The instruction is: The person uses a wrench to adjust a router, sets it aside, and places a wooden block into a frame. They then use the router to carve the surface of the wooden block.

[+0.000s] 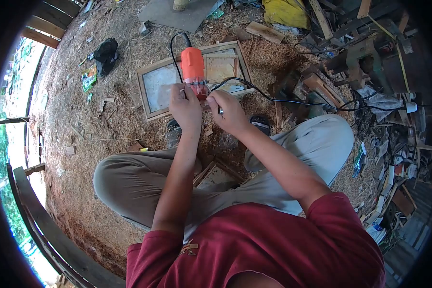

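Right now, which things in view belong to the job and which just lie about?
Likely the job:
- orange power tool, in left hand
- black cord
- small metal piece, in right hand

Lying about:
- yellow sack
- black bag
- green wrapper

power tool (192, 64): orange | shirt (273, 235): maroon | cord (266, 96): black

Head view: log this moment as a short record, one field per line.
left hand: at the lower end of the orange power tool
right hand: pinching a small metal piece, mostly hidden
behind tool: wood-rimmed frame
cable: black cable, running off right
ground: wood shavings
far side: yellow sack
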A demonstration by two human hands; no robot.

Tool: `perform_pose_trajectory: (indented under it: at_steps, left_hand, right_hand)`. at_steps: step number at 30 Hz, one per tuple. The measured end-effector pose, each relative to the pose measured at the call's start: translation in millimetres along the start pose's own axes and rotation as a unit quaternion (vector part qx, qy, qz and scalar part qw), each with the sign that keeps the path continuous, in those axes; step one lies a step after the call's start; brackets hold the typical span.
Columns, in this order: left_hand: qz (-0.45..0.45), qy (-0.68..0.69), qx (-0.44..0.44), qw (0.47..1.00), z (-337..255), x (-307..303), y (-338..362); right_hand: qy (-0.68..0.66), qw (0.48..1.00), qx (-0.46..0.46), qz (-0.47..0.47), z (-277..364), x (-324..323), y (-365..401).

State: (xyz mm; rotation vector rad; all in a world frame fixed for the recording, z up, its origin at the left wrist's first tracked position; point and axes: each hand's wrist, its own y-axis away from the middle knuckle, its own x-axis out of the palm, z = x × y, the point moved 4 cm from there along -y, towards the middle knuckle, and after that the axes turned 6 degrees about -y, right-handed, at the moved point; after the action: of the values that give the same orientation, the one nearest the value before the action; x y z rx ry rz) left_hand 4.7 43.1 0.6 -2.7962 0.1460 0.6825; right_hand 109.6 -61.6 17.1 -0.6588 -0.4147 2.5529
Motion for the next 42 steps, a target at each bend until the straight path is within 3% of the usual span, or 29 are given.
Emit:
perform_pose_trajectory:
  at_steps: [4,7,11,14,18,21,24,27,30,42]
  left_hand:
    - [0.005,0.016,-0.006,1.0,1.2,-2.6,1.4]
    - [0.013,0.009,-0.014,1.0,-1.4,-3.7,3.7]
    - [0.026,-0.021,-0.022,0.999,-4.3,-4.8,6.9]
    - [-0.006,0.061,0.008,0.998,14.1,6.3,6.1]
    - [0.014,0.052,-0.033,0.998,7.1,5.0,6.2]
    - [0.014,0.054,-0.034,0.998,9.7,6.5,3.9]
    - [0.011,0.009,-0.023,1.0,5.6,3.5,0.3]
    - [0.01,0.0,-0.021,1.0,5.8,5.4,-0.8]
    - [0.009,0.025,-0.024,0.999,9.3,7.2,-2.8]
    - [0.021,0.062,-0.026,0.998,-2.7,3.0,-0.5]
  right_hand:
    - [-0.046,0.998,0.029,-0.033,8.3,-4.5,-15.4]
    - [-0.026,0.982,0.18,0.044,1.1,-15.8,-36.0]
    - [-0.037,0.972,0.225,0.06,-5.7,-25.2,-50.4]
    - [-0.062,0.984,0.167,-0.014,-8.6,-18.2,-45.6]
    - [-0.096,0.97,0.204,-0.095,6.1,-30.2,-30.2]
    - [-0.124,0.964,0.173,-0.162,6.8,-41.3,-19.5]
    - [-0.076,0.981,0.118,-0.134,13.3,-37.3,-8.3]
    - [-0.058,0.99,-0.008,-0.13,23.8,-28.1,-10.2]
    - [-0.058,0.997,0.008,-0.055,16.0,-20.8,-6.3]
    - [-0.012,0.999,-0.011,-0.028,2.9,0.0,1.2]
